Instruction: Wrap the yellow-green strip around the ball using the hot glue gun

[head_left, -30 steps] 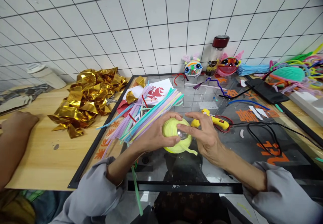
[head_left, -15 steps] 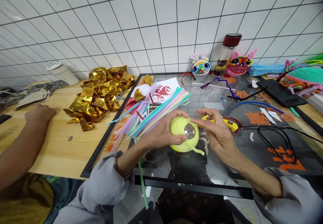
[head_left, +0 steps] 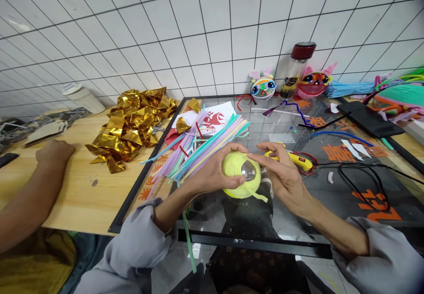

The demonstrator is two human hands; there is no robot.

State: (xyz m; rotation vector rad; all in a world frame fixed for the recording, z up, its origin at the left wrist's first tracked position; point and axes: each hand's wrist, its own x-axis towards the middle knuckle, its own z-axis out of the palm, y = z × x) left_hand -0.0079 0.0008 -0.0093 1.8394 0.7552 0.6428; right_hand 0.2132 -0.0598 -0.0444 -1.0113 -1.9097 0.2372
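My left hand is wrapped round a clear ball covered in coiled yellow fuzzy strip. Its thumb lies across the front, beside a bare see-through patch. One loose end of the strip hangs at the ball's lower right. On the ball's right side is my right hand, fingers stretched out and apart, with one fingertip at the ball's upper edge. Just behind that hand lies a yellow glue gun, partly hidden by the fingers.
Left of the ball lies a bundle of pastel pipe cleaners, near crumpled gold foil. Another person's arm rests at the left. Behind stand a decorated ball, a bottle and a pink decorated piece. A black cable loops at right.
The view has shifted very slightly. Both hands and the yellow-wrapped ball keep nearly the same pose.
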